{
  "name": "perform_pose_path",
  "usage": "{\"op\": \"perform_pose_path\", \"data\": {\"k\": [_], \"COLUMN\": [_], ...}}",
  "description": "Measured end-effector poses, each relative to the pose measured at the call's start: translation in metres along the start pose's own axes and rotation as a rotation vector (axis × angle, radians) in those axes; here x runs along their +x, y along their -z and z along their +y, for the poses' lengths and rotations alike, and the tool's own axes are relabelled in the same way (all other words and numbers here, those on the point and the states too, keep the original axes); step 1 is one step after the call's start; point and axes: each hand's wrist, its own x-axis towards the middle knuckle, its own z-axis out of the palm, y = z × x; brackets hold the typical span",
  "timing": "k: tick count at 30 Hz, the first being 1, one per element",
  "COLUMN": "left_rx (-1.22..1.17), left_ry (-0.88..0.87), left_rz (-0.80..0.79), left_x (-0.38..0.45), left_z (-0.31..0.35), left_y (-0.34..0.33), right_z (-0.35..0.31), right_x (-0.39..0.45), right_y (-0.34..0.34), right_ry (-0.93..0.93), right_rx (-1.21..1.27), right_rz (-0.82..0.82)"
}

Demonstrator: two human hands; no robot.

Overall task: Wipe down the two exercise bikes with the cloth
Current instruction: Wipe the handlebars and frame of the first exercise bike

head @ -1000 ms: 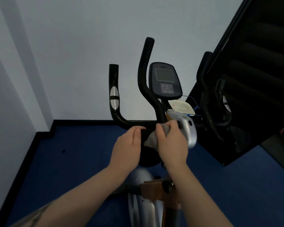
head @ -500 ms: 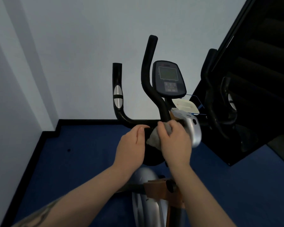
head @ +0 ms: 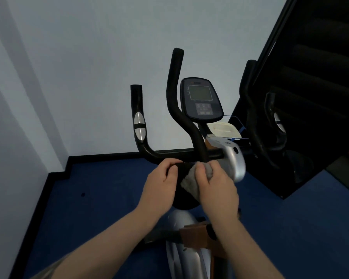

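Observation:
An exercise bike (head: 175, 121) with black handlebars stands right in front of me, its grey console (head: 201, 99) raised above the bar. My left hand (head: 159, 184) curls over the black crossbar just left of the stem. My right hand (head: 216, 188) grips a bunched grey cloth (head: 189, 180) and holds it against the bar where the silver stem cover (head: 234, 162) begins. Part of the cloth is hidden under my fingers. Only one bike is plainly in view.
A pale wall stands close behind the bike, with a black skirting along blue carpet (head: 89, 208). A black panel (head: 310, 97) at the right mirrors the handlebar. A white tray-like object (head: 224, 129) sits behind the console. The silver and wooden frame (head: 191, 238) runs down between my arms.
Both hands have stayed on the crossbar with the cloth. The view has shifted slightly, and my right hand has edged a little along the bar.

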Motion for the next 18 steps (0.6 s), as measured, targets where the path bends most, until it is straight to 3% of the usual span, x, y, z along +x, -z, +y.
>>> {"op": "perform_pose_path", "data": {"k": [4,8,10,15,18], "left_rx": [-0.169,-0.174,-0.195,-0.265,-0.305], "left_ry": [0.076,0.052,0.03,-0.024,-0.014], "left_rz": [-0.126,-0.12,-0.104,-0.109,-0.116], "left_x": [0.004,0.004,0.004,0.005,0.003], "left_z": [0.004,0.0,-0.001,-0.001,-0.005], "left_y": [0.004,0.003,0.002,0.0,0.0], "right_z": [-0.017,-0.006,-0.001,-0.015,-0.006], "right_x": [0.036,0.005,-0.006,0.04,0.021], "right_y": [0.002,-0.005,-0.007,0.002,-0.005], "right_ry": [0.037,-0.017,-0.034,-0.016,-0.001], "right_rx": [-0.23,-0.027,0.087,-0.112,-0.063], "right_rz": [-0.178,0.054,0.086,-0.216,-0.058]}}
